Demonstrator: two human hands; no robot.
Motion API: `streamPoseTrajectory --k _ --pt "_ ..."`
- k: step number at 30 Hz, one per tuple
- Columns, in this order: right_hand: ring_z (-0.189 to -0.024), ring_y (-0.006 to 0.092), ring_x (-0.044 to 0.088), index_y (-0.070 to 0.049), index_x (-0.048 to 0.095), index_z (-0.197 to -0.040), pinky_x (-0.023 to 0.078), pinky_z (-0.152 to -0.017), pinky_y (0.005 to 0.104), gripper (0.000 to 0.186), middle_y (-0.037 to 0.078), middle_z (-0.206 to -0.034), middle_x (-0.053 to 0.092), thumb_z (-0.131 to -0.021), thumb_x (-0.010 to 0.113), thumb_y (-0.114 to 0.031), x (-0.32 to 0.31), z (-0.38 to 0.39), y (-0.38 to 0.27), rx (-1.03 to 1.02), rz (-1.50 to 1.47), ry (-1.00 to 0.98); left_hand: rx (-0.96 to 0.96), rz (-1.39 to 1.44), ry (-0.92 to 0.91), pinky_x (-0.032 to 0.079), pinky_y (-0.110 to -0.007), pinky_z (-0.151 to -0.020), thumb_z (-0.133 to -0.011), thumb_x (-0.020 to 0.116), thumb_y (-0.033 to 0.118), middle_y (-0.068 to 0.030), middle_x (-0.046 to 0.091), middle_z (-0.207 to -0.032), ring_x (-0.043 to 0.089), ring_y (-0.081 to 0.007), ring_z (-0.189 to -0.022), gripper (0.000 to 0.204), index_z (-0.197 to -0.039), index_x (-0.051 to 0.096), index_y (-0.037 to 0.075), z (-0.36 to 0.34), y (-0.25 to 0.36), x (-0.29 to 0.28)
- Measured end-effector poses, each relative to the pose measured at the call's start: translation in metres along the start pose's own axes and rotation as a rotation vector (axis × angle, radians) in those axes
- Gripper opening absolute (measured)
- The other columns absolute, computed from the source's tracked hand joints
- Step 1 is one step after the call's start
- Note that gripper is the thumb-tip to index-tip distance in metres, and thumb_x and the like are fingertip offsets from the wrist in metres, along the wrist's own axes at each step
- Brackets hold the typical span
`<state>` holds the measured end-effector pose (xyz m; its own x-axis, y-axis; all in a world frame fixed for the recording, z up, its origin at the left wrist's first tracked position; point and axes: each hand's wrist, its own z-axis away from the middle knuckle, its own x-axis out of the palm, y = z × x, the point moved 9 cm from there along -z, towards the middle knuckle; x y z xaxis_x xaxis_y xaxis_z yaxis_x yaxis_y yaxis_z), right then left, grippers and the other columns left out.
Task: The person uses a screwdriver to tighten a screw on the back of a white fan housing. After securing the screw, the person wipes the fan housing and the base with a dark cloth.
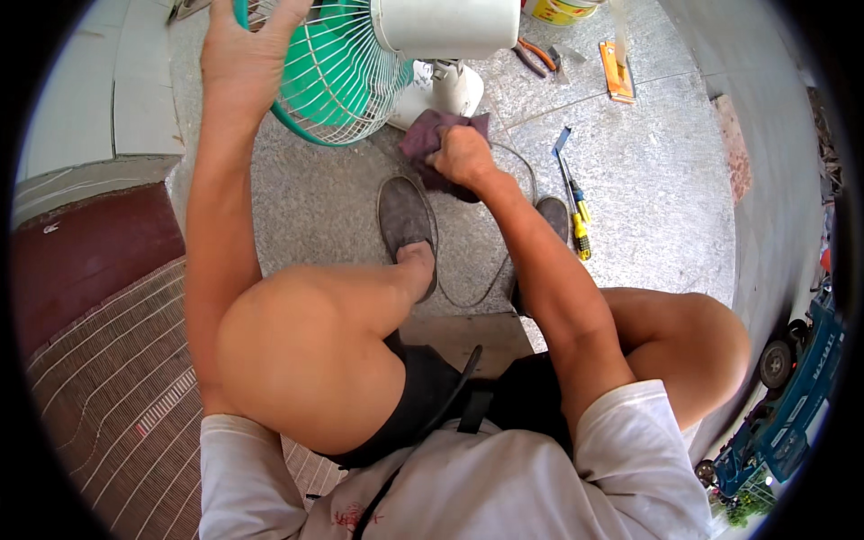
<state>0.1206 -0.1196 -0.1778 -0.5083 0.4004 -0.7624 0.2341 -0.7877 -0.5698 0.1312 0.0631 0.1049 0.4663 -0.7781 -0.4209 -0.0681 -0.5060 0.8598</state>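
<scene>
An electric fan [445, 27] with a white motor housing, a white wire guard and green blades stands at the top of the head view. My left hand [245, 58] is closed on the green rim of its guard [315, 135], with the fingertips partly cut off by the frame's upper edge. Lower down, my right hand [463, 157] bunches a dark purple cloth [418, 144] against the fan's white base [459, 90]. The cloth hides part of that base. Its grey cord [529, 166] curls over the floor near my feet.
Right of the fan lie orange-handled pliers [537, 59], an orange flat packet [617, 72] and screwdrivers [580, 236] with yellow handles. A yellow-and-white bucket [562, 11] stands beyond. My shoes [405, 216] flank the cord. A striped mat [135, 387] is at left, a blue vehicle [796, 396] far right.
</scene>
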Motion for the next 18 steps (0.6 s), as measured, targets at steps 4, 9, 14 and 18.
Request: streamPoseTrajectory --k 4,9,14,18 --pt "-0.097 0.0392 0.066 0.000 0.068 -0.100 0.052 -0.086 0.0449 0.036 0.025 -0.100 0.068 -0.073 0.073 -0.023 -0.020 0.003 0.005 0.131 -0.064 0.141 0.035 0.063 -0.006 0.051 -0.031 -0.080 -0.084 0.071 0.018 -0.0099 0.064 -0.104 0.061 -0.0160 -0.088 0.051 -0.126 0.051 -0.001 -0.007 -0.018 0.005" --pt "-0.096 0.0410 0.066 0.003 0.061 -0.111 0.051 -0.086 0.0449 0.049 0.027 -0.100 0.067 -0.070 0.074 -0.019 -0.062 0.002 0.038 0.298 -0.420 0.653 0.050 -0.015 0.035 0.051 -0.031 -0.081 -0.083 0.071 0.019 -0.0114 0.064 -0.108 0.062 -0.0175 -0.092 0.053 -0.128 0.051 0.000 -0.006 -0.017 -0.007" --pt "-0.096 0.0402 0.066 0.002 0.062 -0.112 0.048 -0.091 0.0431 0.046 0.024 -0.098 0.069 -0.075 0.074 -0.023 -0.042 0.018 0.100 0.691 -0.633 0.852 0.029 -0.039 -0.015 0.051 -0.030 -0.081 -0.083 0.072 0.020 -0.0118 0.065 -0.107 0.062 -0.0167 -0.092 0.054 -0.129 0.051 -0.001 -0.009 -0.012 -0.002" --pt "-0.083 0.0244 0.068 0.002 0.067 -0.105 0.052 -0.078 0.0380 0.032 0.014 -0.091 0.070 -0.083 0.072 -0.021 0.022 0.001 0.106 0.673 -1.241 0.552 -0.045 -0.082 -0.048 0.051 -0.032 -0.083 -0.084 0.071 0.021 -0.0117 0.065 -0.107 0.063 -0.0178 -0.092 0.054 -0.130 0.051 -0.001 -0.001 0.002 0.000"
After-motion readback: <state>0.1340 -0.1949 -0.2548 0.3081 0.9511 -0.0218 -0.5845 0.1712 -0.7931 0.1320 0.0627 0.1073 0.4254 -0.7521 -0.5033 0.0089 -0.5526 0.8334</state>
